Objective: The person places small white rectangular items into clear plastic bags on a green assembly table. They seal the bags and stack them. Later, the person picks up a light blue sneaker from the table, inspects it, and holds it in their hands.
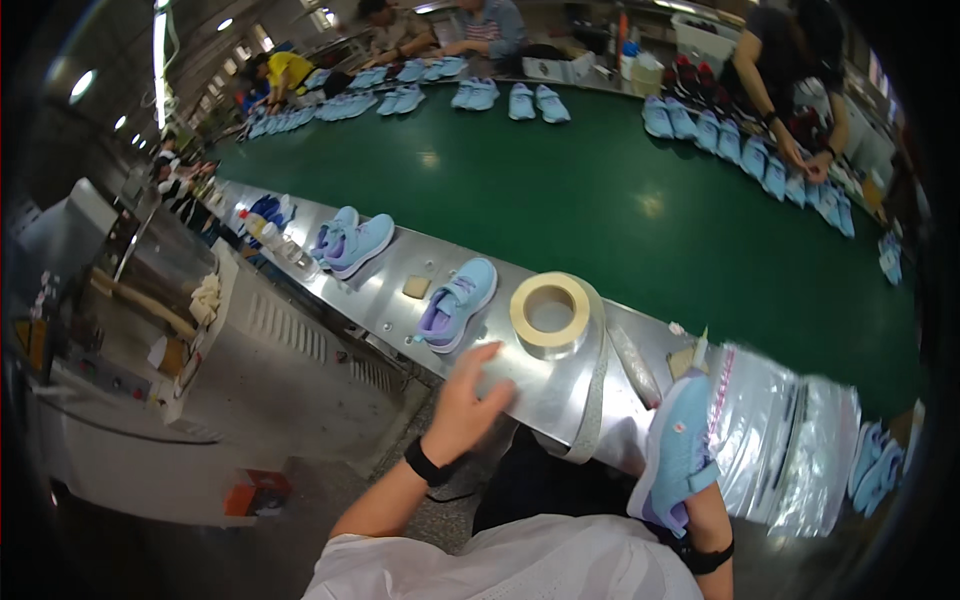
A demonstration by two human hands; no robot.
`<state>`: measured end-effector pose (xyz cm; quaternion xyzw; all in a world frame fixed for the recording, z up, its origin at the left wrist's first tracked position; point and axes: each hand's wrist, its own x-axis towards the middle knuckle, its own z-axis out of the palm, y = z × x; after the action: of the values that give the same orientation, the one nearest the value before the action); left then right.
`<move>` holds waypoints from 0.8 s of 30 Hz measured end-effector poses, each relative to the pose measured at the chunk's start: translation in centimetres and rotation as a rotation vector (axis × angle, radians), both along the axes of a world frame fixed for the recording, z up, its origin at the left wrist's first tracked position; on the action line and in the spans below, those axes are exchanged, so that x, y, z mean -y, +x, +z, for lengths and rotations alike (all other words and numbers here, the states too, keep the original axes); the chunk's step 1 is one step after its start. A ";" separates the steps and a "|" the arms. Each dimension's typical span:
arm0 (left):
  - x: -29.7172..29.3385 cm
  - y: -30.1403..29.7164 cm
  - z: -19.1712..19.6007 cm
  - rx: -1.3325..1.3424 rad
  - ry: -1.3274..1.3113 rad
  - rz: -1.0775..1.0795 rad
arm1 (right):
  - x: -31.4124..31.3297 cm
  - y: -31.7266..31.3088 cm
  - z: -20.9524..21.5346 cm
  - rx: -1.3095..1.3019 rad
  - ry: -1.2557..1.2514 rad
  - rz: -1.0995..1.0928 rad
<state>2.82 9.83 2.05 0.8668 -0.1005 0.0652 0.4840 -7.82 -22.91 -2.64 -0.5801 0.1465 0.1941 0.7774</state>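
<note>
My left hand point(470, 405) is open over the near edge of the metal ledge, fingers apart and nothing in them. Just beyond its fingertips stands a light blue sneaker point(462, 300) with a lilac lining. My right hand point(708, 512) holds up another light blue sneaker point(682, 435), toe pointing away and white sole to the left. The shoe hides the fingers of that hand, so I cannot tell whether they are inside it. Between the two shoes, a wide roll of cream tape point(550, 310) lies flat, with a grey strip point(596, 390) hanging over the edge beside it.
Clear plastic bags point(790, 440) lie at the right, past a slim tube point(634, 365). More sneakers point(358, 243) and bottles point(285, 245) stand farther left on the ledge. A green belt point(500, 175) runs beyond, shoes lining its far side. Co-workers work there; one person's hands point(805, 160) touch shoes.
</note>
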 end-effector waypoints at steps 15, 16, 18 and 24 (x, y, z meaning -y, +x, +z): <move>-7.5 10.0 -6.5 -0.005 0.858 0.140 | -3.3 11.3 5.3 -0.199 -0.232 0.060; -7.9 9.6 -7.8 0.025 0.856 0.178 | -4.1 11.9 6.5 -0.210 -0.237 0.078; -7.5 8.8 -6.4 0.013 0.830 0.169 | -5.6 13.1 9.5 -0.224 -0.256 0.095; -8.2 9.2 -3.4 -0.238 0.599 0.245 | -8.4 13.7 15.5 -0.257 -0.298 0.084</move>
<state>12.00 18.02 -1.38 0.9776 0.0468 -0.0113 0.2050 5.84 -14.56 12.81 -0.6646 0.2473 0.2750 0.6492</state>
